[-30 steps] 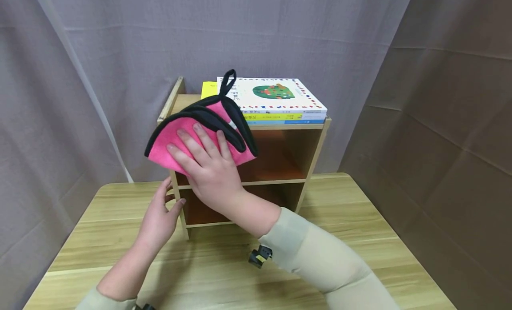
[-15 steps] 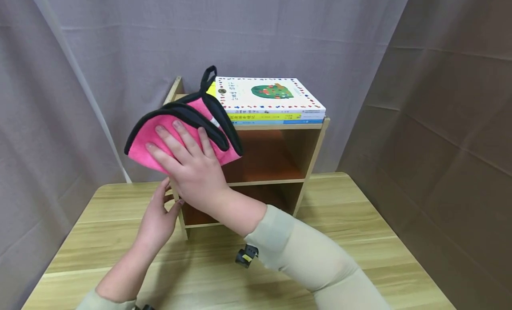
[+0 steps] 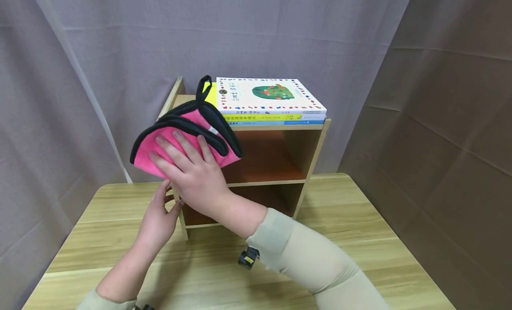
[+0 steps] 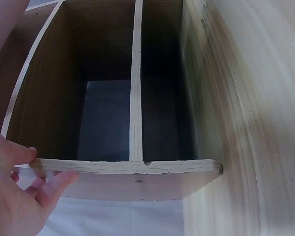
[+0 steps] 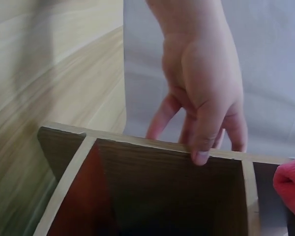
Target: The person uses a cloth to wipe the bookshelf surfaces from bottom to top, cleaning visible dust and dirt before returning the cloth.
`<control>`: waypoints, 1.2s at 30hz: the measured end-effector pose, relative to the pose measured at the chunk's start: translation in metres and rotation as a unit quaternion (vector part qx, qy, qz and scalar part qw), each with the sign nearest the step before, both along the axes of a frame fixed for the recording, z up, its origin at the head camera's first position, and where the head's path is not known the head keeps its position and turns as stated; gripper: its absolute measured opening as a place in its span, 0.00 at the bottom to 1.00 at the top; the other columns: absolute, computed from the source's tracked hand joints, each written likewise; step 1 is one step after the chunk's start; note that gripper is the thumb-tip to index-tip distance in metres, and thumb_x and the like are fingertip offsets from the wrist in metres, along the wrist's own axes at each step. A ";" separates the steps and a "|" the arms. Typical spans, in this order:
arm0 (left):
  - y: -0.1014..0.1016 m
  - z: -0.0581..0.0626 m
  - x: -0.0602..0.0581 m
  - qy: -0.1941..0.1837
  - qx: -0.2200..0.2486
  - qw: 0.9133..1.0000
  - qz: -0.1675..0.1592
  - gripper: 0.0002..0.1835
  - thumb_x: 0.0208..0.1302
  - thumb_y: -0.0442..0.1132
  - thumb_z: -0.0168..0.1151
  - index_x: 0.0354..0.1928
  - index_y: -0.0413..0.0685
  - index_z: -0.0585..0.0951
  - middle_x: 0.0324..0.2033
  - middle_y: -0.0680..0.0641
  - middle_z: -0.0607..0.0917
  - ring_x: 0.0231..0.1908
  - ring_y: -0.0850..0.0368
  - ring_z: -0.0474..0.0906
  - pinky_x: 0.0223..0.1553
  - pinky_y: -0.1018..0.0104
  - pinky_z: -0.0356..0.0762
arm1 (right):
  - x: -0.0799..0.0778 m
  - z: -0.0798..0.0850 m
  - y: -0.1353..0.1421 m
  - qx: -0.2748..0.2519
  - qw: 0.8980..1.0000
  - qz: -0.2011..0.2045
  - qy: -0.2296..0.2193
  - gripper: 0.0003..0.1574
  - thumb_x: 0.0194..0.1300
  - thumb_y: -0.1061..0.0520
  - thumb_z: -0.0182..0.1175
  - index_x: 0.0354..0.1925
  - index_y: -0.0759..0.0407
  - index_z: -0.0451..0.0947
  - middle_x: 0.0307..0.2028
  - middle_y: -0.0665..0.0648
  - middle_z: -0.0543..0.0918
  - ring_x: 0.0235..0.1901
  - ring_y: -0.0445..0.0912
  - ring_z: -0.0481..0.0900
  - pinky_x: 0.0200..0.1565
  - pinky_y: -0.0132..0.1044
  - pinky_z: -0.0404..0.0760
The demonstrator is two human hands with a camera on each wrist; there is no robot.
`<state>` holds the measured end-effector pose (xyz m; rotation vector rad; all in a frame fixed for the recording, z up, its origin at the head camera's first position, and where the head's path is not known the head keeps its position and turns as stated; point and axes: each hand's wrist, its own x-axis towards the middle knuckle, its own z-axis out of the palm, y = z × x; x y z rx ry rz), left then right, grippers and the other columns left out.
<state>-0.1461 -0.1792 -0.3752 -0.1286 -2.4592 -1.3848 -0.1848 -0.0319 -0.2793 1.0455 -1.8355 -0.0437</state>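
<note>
A pink cloth (image 3: pixel 150 156) with black edging and a hanging loop is folded at the upper left of the small wooden shelf (image 3: pixel 314 156). My right hand (image 3: pixel 198 179) holds it, fingers spread over its face; the thumb is hidden. The cloth covers the shelf's upper left front corner. Lower down, my left hand (image 3: pixel 158 214) grips the front edge of the left side panel. In the right wrist view, the left thumb (image 5: pixel 201 155) lies on the panel's inner side and the fingers on its outer side. A bit of the cloth (image 5: pixel 291 189) shows at the right there.
Several books (image 3: pixel 272 96) lie stacked on the shelf's top, a white-covered one uppermost. Below are two open compartments, the upper one (image 3: pixel 264 156) with a brown floor. Everything stands on a wood-grain table (image 3: pixel 344 239), with grey curtains (image 3: pixel 132 47) behind and brown cloth (image 3: pixel 440 123) at the right.
My right hand has carried the cloth left, uncovering more of the book spines, then shifted slightly down. The left hand keeps its grip on the panel.
</note>
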 end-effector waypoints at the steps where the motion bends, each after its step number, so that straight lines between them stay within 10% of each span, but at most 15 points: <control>1: 0.000 0.000 0.000 -0.001 0.001 1.000 -0.001 0.33 0.73 0.36 0.55 0.76 0.56 0.57 0.69 0.38 0.65 0.60 0.35 0.70 0.55 0.38 0.72 | -0.001 -0.002 0.000 0.003 1.000 0.000 0.002 0.29 0.70 0.49 0.53 0.69 0.43 0.70 0.72 0.52 0.64 0.75 0.53 0.50 0.72 0.60 0.43; 15: 0.002 -0.001 -0.001 0.016 -0.008 1.000 0.011 0.32 0.71 0.31 0.54 0.74 0.50 0.58 0.67 0.36 0.67 0.59 0.34 0.72 0.52 0.40 0.75 | -0.010 -0.023 0.008 0.045 0.999 0.024 0.010 0.39 0.61 0.42 0.66 0.69 0.43 0.69 0.73 0.53 0.63 0.75 0.53 0.49 0.72 0.58 0.46; 36: 0.001 -0.003 -0.002 0.017 -0.011 1.000 0.013 0.27 0.71 0.33 0.55 0.70 0.41 0.64 0.63 0.35 0.73 0.65 0.37 0.66 0.64 0.40 0.63 | -0.020 -0.042 0.029 0.068 0.992 0.104 -0.008 0.24 0.70 0.46 0.53 0.62 0.44 0.76 0.67 0.54 0.71 0.70 0.55 0.60 0.68 0.65 0.52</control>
